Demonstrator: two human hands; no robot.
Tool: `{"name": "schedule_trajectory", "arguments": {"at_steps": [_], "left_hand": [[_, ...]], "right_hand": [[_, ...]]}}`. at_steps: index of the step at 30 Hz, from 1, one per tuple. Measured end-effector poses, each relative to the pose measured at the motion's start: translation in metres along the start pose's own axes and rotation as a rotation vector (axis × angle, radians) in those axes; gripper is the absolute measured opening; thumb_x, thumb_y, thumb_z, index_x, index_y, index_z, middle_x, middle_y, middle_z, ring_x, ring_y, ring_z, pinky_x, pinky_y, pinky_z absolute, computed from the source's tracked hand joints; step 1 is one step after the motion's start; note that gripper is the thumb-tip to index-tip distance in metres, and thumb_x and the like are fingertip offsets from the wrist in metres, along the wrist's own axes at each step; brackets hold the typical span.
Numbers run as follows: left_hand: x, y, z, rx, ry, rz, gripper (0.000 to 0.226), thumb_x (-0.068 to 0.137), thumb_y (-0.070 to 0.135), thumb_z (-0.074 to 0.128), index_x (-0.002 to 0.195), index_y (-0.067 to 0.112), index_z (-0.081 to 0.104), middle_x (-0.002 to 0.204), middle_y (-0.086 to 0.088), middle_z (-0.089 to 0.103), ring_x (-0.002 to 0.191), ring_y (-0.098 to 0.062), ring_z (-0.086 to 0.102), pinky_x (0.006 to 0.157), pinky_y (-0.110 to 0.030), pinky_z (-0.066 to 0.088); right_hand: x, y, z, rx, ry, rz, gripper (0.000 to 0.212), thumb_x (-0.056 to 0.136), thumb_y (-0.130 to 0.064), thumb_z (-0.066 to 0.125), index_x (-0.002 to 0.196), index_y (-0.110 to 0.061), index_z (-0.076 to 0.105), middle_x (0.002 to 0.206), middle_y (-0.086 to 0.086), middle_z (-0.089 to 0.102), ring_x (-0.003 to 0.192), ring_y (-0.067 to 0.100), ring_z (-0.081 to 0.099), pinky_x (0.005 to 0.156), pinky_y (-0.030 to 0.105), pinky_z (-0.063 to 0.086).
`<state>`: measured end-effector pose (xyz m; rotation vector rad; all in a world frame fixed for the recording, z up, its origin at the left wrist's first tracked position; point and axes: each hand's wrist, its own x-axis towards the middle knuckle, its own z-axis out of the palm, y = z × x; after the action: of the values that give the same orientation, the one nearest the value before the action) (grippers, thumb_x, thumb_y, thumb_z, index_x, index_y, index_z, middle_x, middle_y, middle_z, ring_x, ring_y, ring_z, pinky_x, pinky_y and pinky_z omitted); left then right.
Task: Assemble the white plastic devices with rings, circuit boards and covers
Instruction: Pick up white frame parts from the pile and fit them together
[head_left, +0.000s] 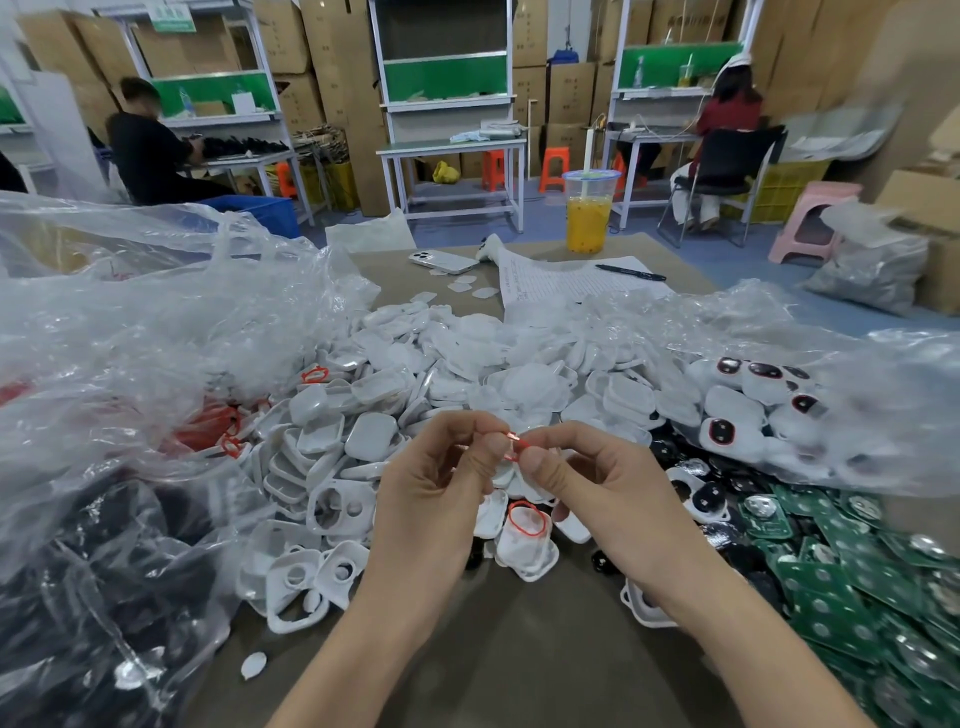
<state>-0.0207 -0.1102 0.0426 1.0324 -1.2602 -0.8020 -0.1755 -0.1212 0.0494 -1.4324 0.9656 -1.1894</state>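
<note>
My left hand (441, 478) and my right hand (592, 483) meet above the table's middle and together pinch a thin red ring (514, 447) between thumbs and fingertips. Just below them lies a white plastic shell (524, 551) with another red ring (529, 521) seated on it. A big heap of white plastic shells and covers (441, 374) spreads behind the hands. Green circuit boards (852, 587) pile up at the right. More red rings (218, 426) sit in a bag at the left.
Clear plastic bags (130, 338) bulge at left and right; the right one holds finished white devices with dark windows (748, 400). A phone (441, 260), paper sheet (566, 286), pen (628, 271) and cup of orange drink (588, 210) stand at the table's far end. People sit at benches behind.
</note>
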Motion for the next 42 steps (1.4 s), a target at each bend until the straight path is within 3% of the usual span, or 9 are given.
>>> {"name": "schedule_trajectory", "arguments": {"at_steps": [4,6,8,13,17,23,28,35,42], "left_hand": [[-0.001,0.000,-0.001,0.087,-0.024,0.013,0.028,0.094,0.013,0.070,0.083,0.038,0.072,0.077,0.016,0.070,0.066,0.000,0.059,0.062,-0.013,0.046],[-0.002,0.000,-0.001,-0.035,-0.010,-0.038,0.008,0.088,0.027,0.075,0.089,0.035,0.074,0.073,0.013,0.068,0.062,-0.003,0.058,0.057,-0.013,0.046],[-0.001,0.000,-0.001,-0.176,-0.005,-0.131,0.018,0.077,0.040,0.077,0.092,0.030,0.074,0.072,0.006,0.067,0.059,-0.008,0.057,0.054,-0.015,0.045],[-0.002,-0.002,0.003,-0.260,-0.062,-0.302,0.029,0.070,0.048,0.076,0.086,0.023,0.079,0.073,0.001,0.067,0.067,-0.009,0.060,0.065,-0.026,0.056],[-0.003,-0.002,0.004,-0.171,-0.014,-0.242,0.019,0.081,0.041,0.072,0.081,0.022,0.073,0.071,0.000,0.068,0.065,-0.009,0.062,0.060,-0.020,0.052],[0.002,-0.006,-0.005,-0.107,0.093,-0.185,0.007,0.099,0.017,0.062,0.093,0.016,0.065,0.073,-0.002,0.072,0.058,-0.011,0.060,0.050,-0.020,0.048],[0.002,-0.009,-0.004,-0.103,0.051,-0.185,0.030,0.100,0.008,0.058,0.087,0.027,0.077,0.072,0.001,0.067,0.057,-0.012,0.058,0.055,-0.021,0.052],[0.001,-0.006,-0.001,-0.108,0.003,-0.195,0.018,0.093,0.010,0.070,0.093,0.026,0.077,0.087,0.002,0.078,0.074,-0.012,0.073,0.071,-0.019,0.057],[-0.001,-0.009,0.002,0.005,0.026,-0.115,0.016,0.090,0.013,0.074,0.087,0.028,0.075,0.088,0.005,0.077,0.078,-0.014,0.074,0.070,-0.020,0.055]], "right_hand": [[0.001,0.001,-0.001,0.010,0.001,-0.006,0.017,0.075,-0.046,0.073,0.084,-0.033,0.079,0.079,-0.003,0.074,0.061,0.003,0.058,0.057,0.015,0.048],[0.002,0.003,-0.001,0.015,-0.002,-0.008,0.021,0.074,-0.047,0.074,0.086,-0.031,0.079,0.086,0.004,0.075,0.068,0.008,0.058,0.060,0.018,0.050],[0.002,0.003,-0.001,0.014,0.006,-0.011,0.022,0.074,-0.047,0.076,0.086,-0.029,0.079,0.089,0.010,0.074,0.069,0.009,0.057,0.061,0.018,0.049],[0.001,0.004,0.000,0.017,0.046,-0.045,0.011,0.076,-0.039,0.074,0.082,-0.030,0.077,0.068,-0.017,0.069,0.060,-0.003,0.061,0.057,0.007,0.043],[0.001,0.005,0.001,-0.013,0.038,-0.051,0.010,0.077,-0.041,0.073,0.084,-0.034,0.076,0.067,-0.017,0.069,0.060,-0.003,0.060,0.057,0.007,0.043],[0.006,0.013,-0.005,-0.037,0.123,-0.034,0.029,0.093,-0.013,0.069,0.097,-0.041,0.073,0.102,-0.006,0.073,0.070,0.010,0.068,0.071,0.034,0.062],[0.009,0.017,-0.007,-0.010,0.219,-0.018,0.037,0.092,-0.015,0.071,0.104,-0.049,0.059,0.111,0.003,0.067,0.075,0.014,0.074,0.083,0.054,0.059],[0.010,0.019,-0.009,0.014,0.154,0.002,0.039,0.093,-0.007,0.068,0.101,-0.045,0.065,0.106,-0.002,0.073,0.084,0.012,0.072,0.072,0.028,0.060],[0.009,0.021,-0.004,0.005,0.048,0.020,0.034,0.096,-0.011,0.064,0.102,-0.044,0.065,0.102,-0.007,0.076,0.085,0.017,0.075,0.078,0.032,0.061]]}}
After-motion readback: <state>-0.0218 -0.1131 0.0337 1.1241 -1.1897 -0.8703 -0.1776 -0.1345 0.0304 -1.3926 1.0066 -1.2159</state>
